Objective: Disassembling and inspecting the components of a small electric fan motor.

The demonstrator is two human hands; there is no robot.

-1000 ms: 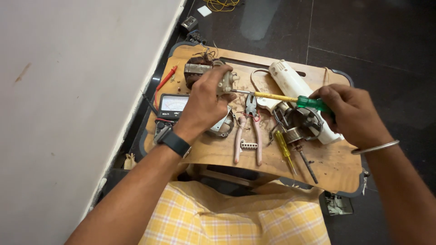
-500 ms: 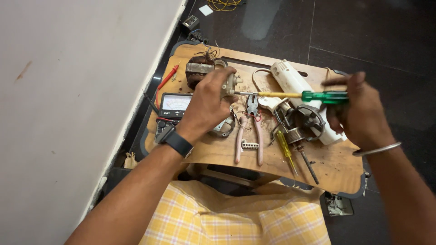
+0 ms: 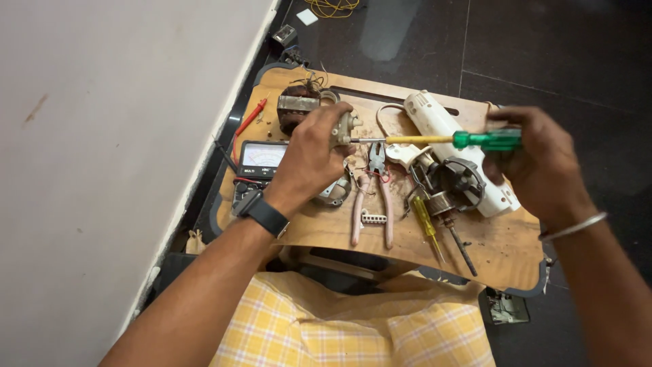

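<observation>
Since a second ago the right hand (image 3: 540,163) has drawn outward and up, from low over the white appliance housing (image 3: 445,136) to a level line with the work, its fingers clenched on the green handle of a screwdriver (image 3: 448,140) with a yellow shank. Its metal tip meets a small grey-brown metal part (image 3: 343,128), which the left hand (image 3: 314,153) grasps from below and lifts clear of the wooden counter (image 3: 502,245); that hand has scarcely shifted. Below the part lie pink-handled pliers (image 3: 371,197) and a small white toothed strip (image 3: 373,217); a second, yellow-handled screwdriver (image 3: 426,224) and a dark metal rod (image 3: 462,245) lie just beside an opened motor assembly (image 3: 454,185). Left of the wrist sit an analogue meter (image 3: 261,160), a red probe (image 3: 250,119) and a wound motor core (image 3: 297,109). Risk, as a judgement: the tip could slip off the part toward the left fingers, since the part is held in the air with nothing bracing it and the push runs straight at that hand.
</observation>
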